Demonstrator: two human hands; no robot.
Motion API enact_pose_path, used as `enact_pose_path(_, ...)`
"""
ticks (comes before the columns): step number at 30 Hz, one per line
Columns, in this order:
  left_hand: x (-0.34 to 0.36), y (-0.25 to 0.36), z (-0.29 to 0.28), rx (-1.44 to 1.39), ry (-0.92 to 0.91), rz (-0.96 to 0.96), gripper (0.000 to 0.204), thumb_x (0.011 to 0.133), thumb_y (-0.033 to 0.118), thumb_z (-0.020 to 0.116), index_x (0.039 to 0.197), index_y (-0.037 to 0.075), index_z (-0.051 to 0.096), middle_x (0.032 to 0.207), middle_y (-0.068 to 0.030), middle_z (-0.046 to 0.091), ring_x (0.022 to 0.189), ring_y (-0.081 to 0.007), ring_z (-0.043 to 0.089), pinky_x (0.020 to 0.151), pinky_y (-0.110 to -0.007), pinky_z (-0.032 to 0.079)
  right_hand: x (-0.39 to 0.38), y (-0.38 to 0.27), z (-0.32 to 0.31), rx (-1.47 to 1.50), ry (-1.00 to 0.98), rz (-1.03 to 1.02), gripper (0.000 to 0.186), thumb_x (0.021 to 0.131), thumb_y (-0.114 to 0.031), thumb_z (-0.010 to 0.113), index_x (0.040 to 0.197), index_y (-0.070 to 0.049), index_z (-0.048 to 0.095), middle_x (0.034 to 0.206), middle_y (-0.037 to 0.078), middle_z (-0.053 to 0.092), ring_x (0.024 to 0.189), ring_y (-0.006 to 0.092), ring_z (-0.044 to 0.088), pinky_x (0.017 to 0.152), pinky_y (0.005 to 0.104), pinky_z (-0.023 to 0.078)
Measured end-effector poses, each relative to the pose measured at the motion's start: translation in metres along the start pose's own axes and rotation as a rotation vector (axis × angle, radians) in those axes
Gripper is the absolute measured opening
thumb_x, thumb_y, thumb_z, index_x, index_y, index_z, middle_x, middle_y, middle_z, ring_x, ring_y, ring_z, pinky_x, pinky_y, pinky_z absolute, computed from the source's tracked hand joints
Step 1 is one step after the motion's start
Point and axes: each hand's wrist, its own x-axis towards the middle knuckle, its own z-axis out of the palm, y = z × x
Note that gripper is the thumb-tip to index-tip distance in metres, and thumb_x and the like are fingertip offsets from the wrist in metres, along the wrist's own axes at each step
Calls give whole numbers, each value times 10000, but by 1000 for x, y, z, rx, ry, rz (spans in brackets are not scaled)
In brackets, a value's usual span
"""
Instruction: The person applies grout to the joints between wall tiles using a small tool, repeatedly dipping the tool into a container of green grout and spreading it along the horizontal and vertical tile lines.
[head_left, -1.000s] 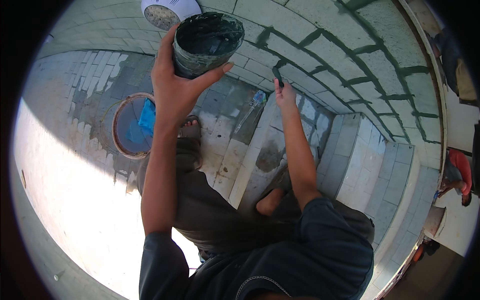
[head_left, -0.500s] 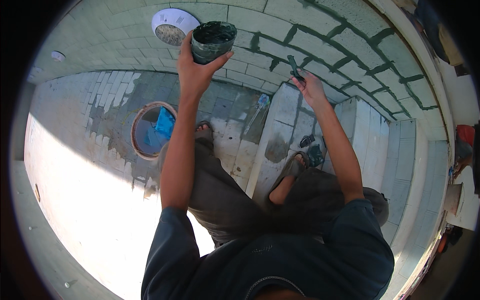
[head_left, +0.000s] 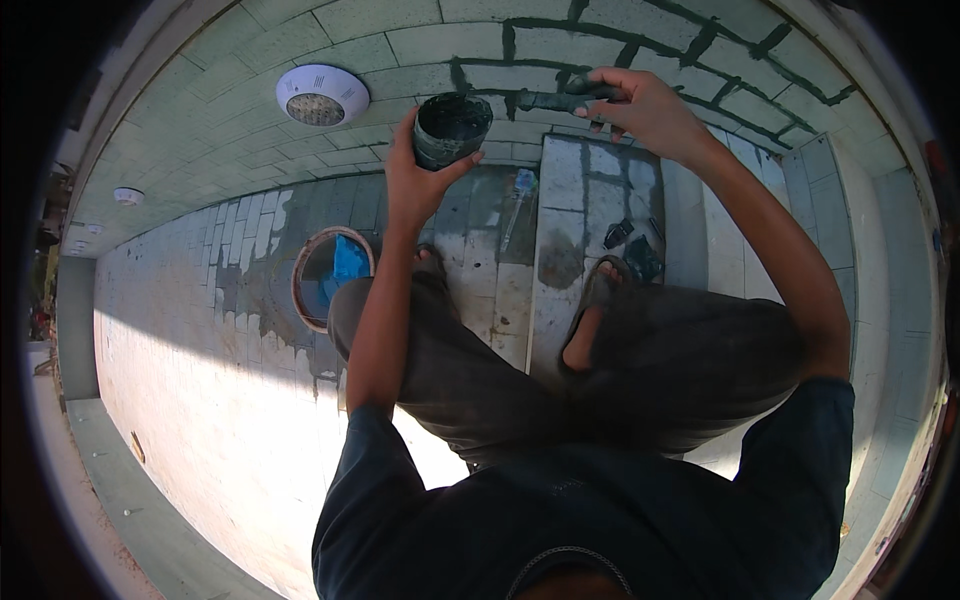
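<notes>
My left hand (head_left: 418, 182) is wrapped round a round cup (head_left: 446, 150) smeared with dark green paste, its open top facing up. In my right hand (head_left: 655, 112) is a small flat spatula (head_left: 548, 102), coated in the same dark paste. It points left toward the cup, with a gap between them, and lies across the pale tiled wall (head_left: 445, 42). Whether its blade touches the wall I cannot tell. Thick dark green lines of paste (head_left: 640, 44) fill joints between tiles at the upper right; joints farther left look thin and pale.
Round white light fittings (head_left: 345, 92) are on the wall at left. A round tub (head_left: 312, 318) with water and a blue thing stands beside my left leg. On the step (head_left: 560, 215) by my right foot lie small dark items (head_left: 618, 233). A clear bottle (head_left: 518, 205) lies left of the step.
My right hand has come closer to the cup, and the spatula has turned from steep to nearly level, pointing left. The whole view has shifted; the left hand still holds the cup.
</notes>
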Motion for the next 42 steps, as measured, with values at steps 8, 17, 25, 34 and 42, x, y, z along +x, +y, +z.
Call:
enact_pose_path(8,-74,38,30,3,-398,-26,883,631,195,903,1365,14,448,1255,-148,585,1171,-252,573,1009,-373,436,-79,11,0,-15,-242,59,263,891,-157,675,1105,-13,625,825,107,676,691,149,667,623,295,510)
enact_pose_path(17,-114,55,71,-211,-531,-115,856,616,210,913,1334,50,477,1250,-145,560,1174,-293,565,989,-399,442,-97,27,3,-170,-465,42,235,846,-102,621,1067,-26,649,813,174,654,773,305,649,755,412,490)
enact_pose_path(25,-108,50,87,-164,-511,-5,865,605,216,908,1334,58,469,1274,-163,546,1191,-356,539,985,-425,439,-100,46,10,-380,-283,-247,232,875,-87,632,1105,-55,646,841,172,666,735,320,655,702,410,511)
enact_pose_path(34,-107,51,89,-144,-514,18,873,604,212,903,1339,58,459,1302,-170,536,1211,-366,527,994,-432,433,-98,43,22,-546,-367,-318,248,847,-55,613,1090,-86,650,864,119,669,729,287,678,664,406,534)
enact_pose_path(42,-110,51,83,-140,-510,7,916,601,189,925,1362,26,443,1308,-157,533,1221,-296,540,1026,-399,432,-96,30,23,-491,-401,-140,233,819,-67,613,1047,-99,648,864,99,673,801,284,686,690,416,543)
